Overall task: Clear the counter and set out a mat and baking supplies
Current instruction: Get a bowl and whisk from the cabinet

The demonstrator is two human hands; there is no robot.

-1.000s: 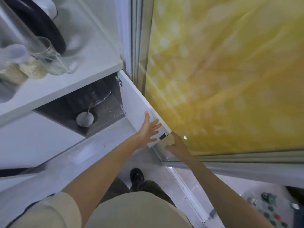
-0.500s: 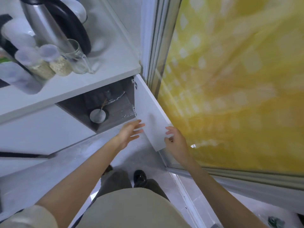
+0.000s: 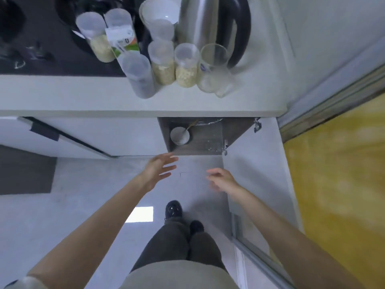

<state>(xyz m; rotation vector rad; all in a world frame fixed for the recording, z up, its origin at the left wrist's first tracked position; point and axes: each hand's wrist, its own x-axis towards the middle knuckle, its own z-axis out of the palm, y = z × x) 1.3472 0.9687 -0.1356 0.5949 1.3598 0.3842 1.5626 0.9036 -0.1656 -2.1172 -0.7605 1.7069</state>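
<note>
The white bowl (image 3: 179, 136), with a utensil handle (image 3: 190, 125) leaning out of it, sits at the front left corner of the open cupboard's shelf (image 3: 208, 142), below the right end of the table (image 3: 83, 94). It looks like the target of this reach, though that is only a judgement. The left hand (image 3: 158, 171) hovers just in front of the shelf's front edge, its fingers (image 3: 169, 159) straight, spread and empty. The bowl lies just beyond and slightly right of the fingertips, untouched. The right hand (image 3: 223, 180) is lower and further right, blurred, with fingers loosely bent and holding nothing, near the open cupboard door (image 3: 258, 167).

To do this well, go in low under the table's front edge, take the bowl by its rim, and steady the utensil so it does not tip out.

Above, lidded jars (image 3: 163, 67), a glass (image 3: 212, 67) and a steel kettle (image 3: 208, 24) crowd the table's right end.
</note>
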